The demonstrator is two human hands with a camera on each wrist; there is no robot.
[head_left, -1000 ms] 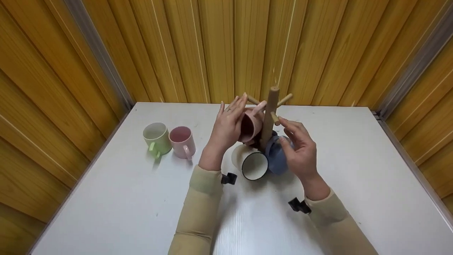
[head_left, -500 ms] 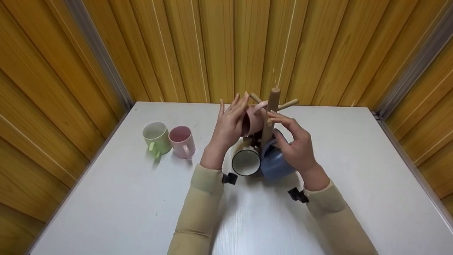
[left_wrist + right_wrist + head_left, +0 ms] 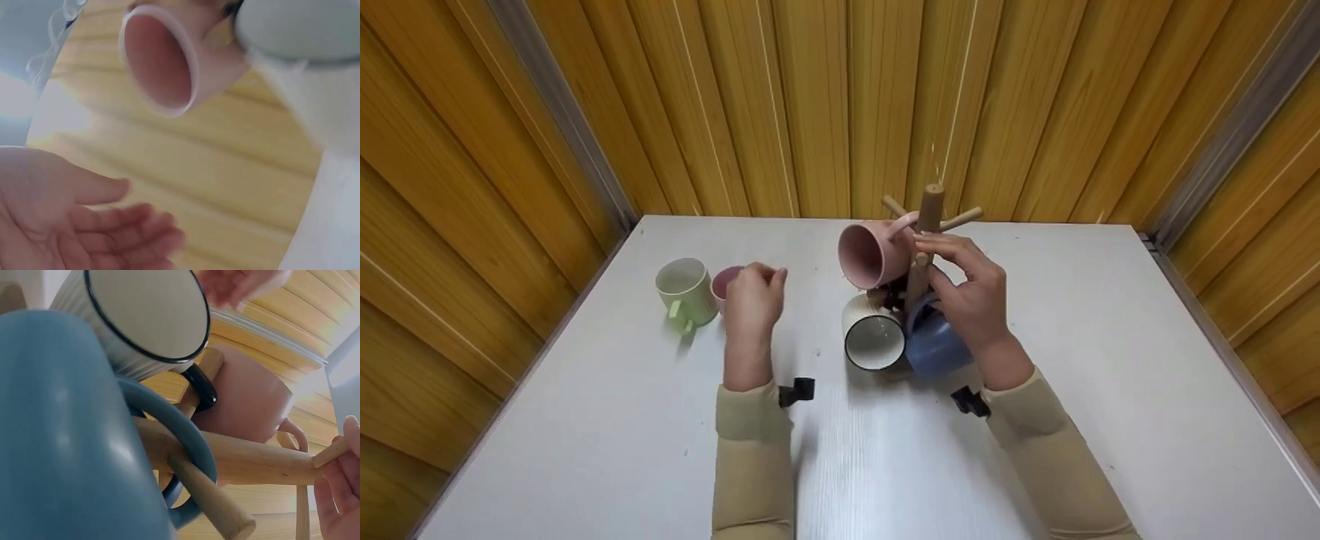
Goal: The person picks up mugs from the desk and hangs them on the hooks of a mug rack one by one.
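My left hand [image 3: 754, 304] is in front of the pink mug [image 3: 722, 283] on the table and hides most of it. In the left wrist view its fingers [image 3: 126, 233] are loosely bent, holding nothing. My right hand [image 3: 981, 300] pinches an upper peg [image 3: 332, 453] of the wooden mug tree [image 3: 931, 208]. On the tree hangs another pink mug [image 3: 894, 259] by its handle, its mouth facing left. Below it hangs a white mug [image 3: 856, 311] with a dark rim. Beside that, a blue mug [image 3: 937, 346] has its handle looped over a lower peg [image 3: 219, 506].
A green mug [image 3: 699, 296] stands upright left of the pink one on the white table [image 3: 607, 405]. Two bare upper pegs stick out at the back of the tree, the right one [image 3: 962, 218] among them. Wood-look panels [image 3: 810, 112] enclose the table.
My left hand has left the hanging pink mug and moved left to the table mugs. The tree has turned a little, and my right hand has come in around its front peg.
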